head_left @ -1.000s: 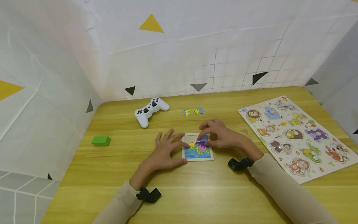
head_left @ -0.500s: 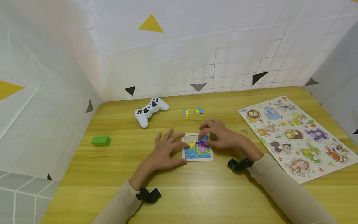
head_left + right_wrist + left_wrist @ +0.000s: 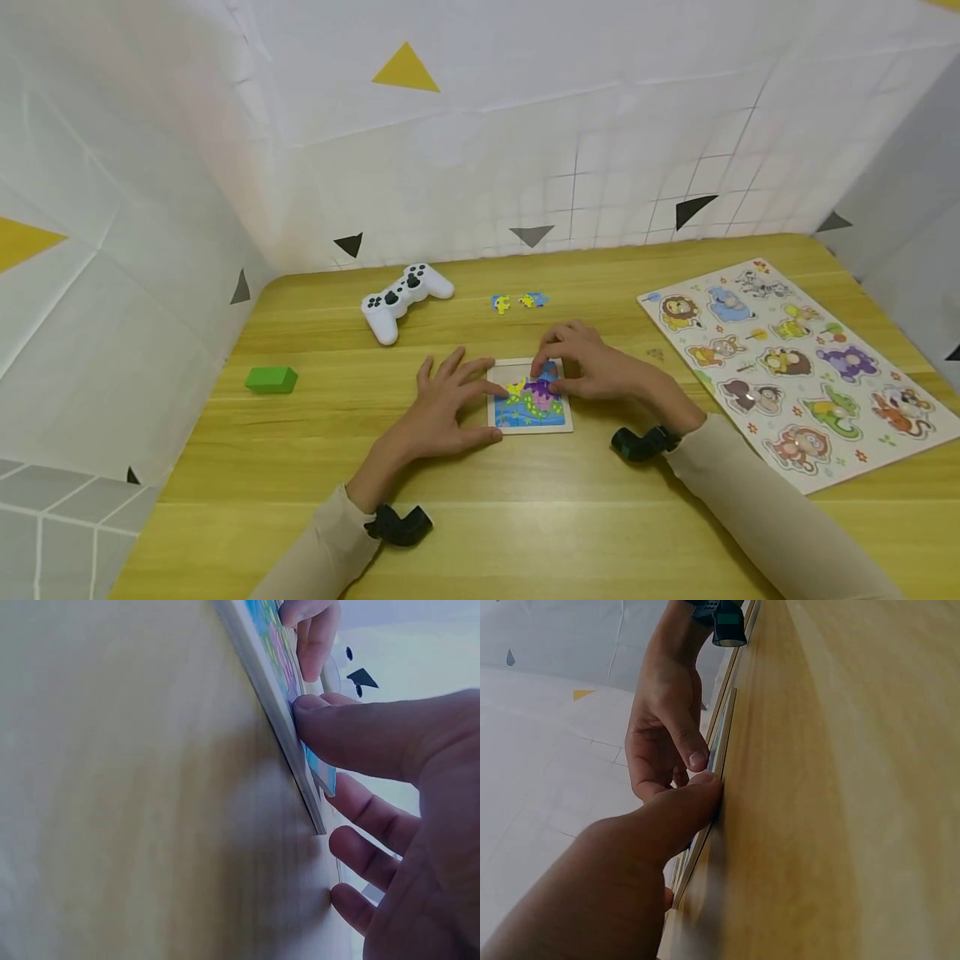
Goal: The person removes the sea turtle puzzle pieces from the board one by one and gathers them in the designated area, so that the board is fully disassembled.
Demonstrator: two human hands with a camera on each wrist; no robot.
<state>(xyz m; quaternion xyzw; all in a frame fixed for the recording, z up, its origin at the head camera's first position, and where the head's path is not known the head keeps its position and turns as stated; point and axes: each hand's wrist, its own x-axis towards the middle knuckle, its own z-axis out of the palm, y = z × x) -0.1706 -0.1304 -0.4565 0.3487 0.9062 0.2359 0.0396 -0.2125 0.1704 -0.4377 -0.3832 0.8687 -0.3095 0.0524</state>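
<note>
A small jigsaw puzzle in a pale wooden frame (image 3: 531,430) lies on the table, partly filled with blue, purple, green and yellow pieces; its upper-left part shows bare backing. My left hand (image 3: 446,408) is spread at the frame's left side, thumb by the lower-left corner and index finger touching the pieces. Over the upper-right corner, my right hand (image 3: 592,362) pinches a blue puzzle piece (image 3: 548,370) between thumb and fingers. In the right wrist view that piece (image 3: 327,777) sits tilted, with one edge raised above the frame.
Two loose yellow-and-blue puzzle pieces (image 3: 533,299) lie behind the frame. A white game controller (image 3: 405,298) is at the back left, and a green block (image 3: 272,380) at the left. To the right lies a large animal puzzle board (image 3: 795,367), near my right forearm.
The right fingers and the blue piece shift very slightly at the frame's upper-right corner. My left hand stays in place. The head view tilts a little.
</note>
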